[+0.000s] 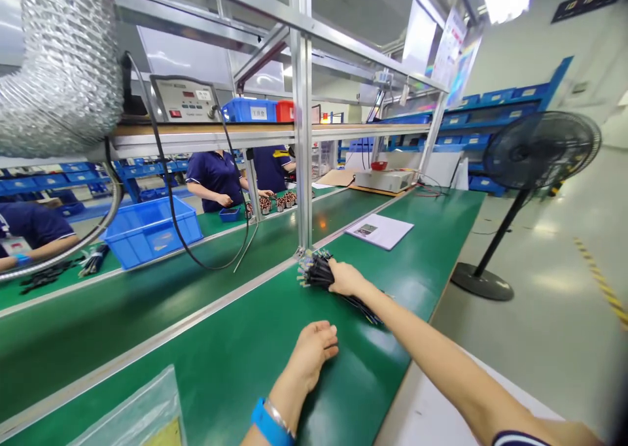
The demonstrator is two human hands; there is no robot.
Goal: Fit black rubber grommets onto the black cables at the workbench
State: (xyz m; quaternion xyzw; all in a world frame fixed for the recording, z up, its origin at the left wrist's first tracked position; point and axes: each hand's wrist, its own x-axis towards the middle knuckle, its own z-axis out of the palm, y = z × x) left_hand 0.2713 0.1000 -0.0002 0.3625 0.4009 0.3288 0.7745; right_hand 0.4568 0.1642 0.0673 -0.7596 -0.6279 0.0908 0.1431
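A bundle of black cables (318, 273) with light, stripped-looking ends lies on the green tabletop (235, 348), close to the foot of the aluminium post. My right hand (346, 280) is wrapped over the bundle's middle, and the cables' other ends stick out below it toward the right. Nearer to me, my left hand (314, 351) hovers at or just over the table with loosely bent fingers and nothing in it. A blue band (269, 425) circles the left wrist. At the lower left lies a clear plastic bag (142, 410) with something yellowish inside.
An aluminium post (301, 132) rises beyond the cables. Papers (380, 230) lie farther along the table. A blue bin (154, 230) and a hanging black cord (171, 204) are at left. Co-workers sit across the line. A standing fan (530, 155) is at right.
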